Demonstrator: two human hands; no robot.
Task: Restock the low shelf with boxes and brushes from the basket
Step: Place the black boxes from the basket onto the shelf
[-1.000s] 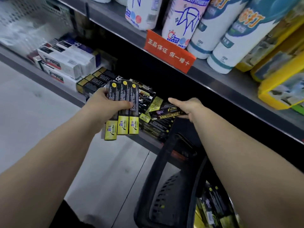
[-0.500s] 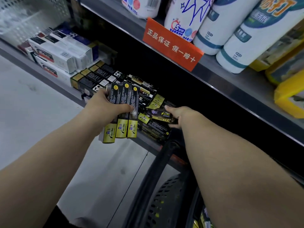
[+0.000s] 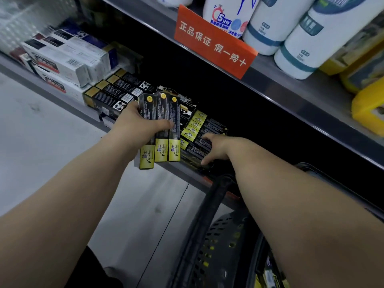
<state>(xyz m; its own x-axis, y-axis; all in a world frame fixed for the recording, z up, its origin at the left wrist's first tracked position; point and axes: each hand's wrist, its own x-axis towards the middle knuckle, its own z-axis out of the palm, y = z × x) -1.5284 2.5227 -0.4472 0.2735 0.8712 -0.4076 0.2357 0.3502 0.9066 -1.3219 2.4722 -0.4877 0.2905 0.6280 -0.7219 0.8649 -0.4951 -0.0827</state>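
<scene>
Black cardboard boxes with glossy yellow ends fill the middle of the view. The person's left hand (image 3: 137,125) clamps three slim black-and-yellow boxes (image 3: 161,113) side by side like a fan, thumb curled across their faces. Their long axes run from 12 to 6 o'clock, yellow ends low.

Just beside them, at 3 o'clock, a stack of matching boxes (image 3: 198,124) lies on the grey metal low shelf (image 3: 178,170). Those boxes run from about 10 toward 4 o'clock, yellow ends nearest the held ones. The held three would probably need turning to lie the same way.

The right hand (image 3: 216,148) rests on the stack, fingers spread apart and fairly straight, gripping nothing that can be seen. It is the nearer hand to the stack; the left hovers at the shelf's front edge.

At 5 o'clock sits a black perforated plastic basket (image 3: 218,246) with a thick curved handle; a few more yellow-ended boxes show inside. No brushes can be made out.

Rectangular white cardboard boxes (image 3: 62,59) line the shelf at 10 o'clock, blurred. An orange card sign (image 3: 214,42) hangs from the shelf above.
</scene>
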